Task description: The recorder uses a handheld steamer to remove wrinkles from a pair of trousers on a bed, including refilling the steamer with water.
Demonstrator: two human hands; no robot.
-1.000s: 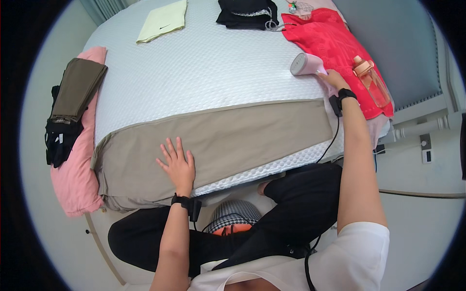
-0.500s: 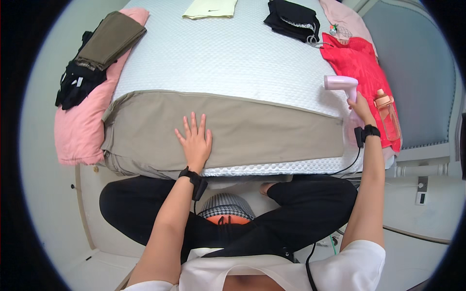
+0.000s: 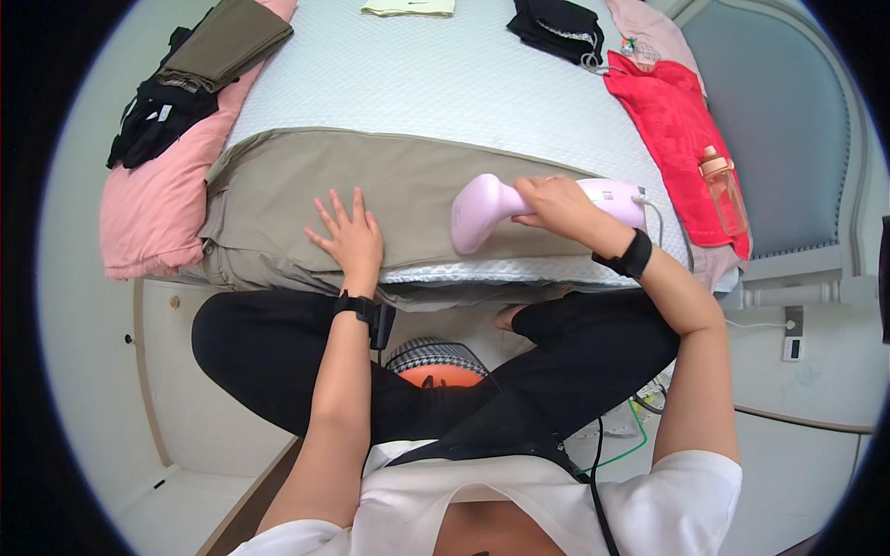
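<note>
Khaki trousers point(image 3: 273, 190) lie folded lengthwise along the near edge of the bed, with some cloth hanging over that edge. My left hand point(image 3: 352, 236) rests flat on them left of the middle, fingers spread. A pale pink handheld garment steamer point(image 3: 477, 215) is in my right hand point(image 3: 561, 208), whose fingers wrap round its handle. The steamer's wide head points left over the trousers; whether it touches the cloth I cannot tell. Its white cord leaves the rear end at the right. Both my wrists wear black straps.
The bed has a white quilted cover point(image 3: 389, 97). At left, folded brown trousers point(image 3: 227, 46) and black clothing point(image 3: 158, 120) lie on a pink pillow point(image 3: 153, 222). At right are a red cloth point(image 3: 663, 139), a water bottle point(image 3: 723, 195) and black folded clothing point(image 3: 554, 30). A pale yellow folded garment point(image 3: 408, 7) lies far off.
My right hand has brought the steamer left from beyond the trousers' right end to over them, turning its head leftward. My left hand stays spread on the cloth. The view has shifted slightly.
</note>
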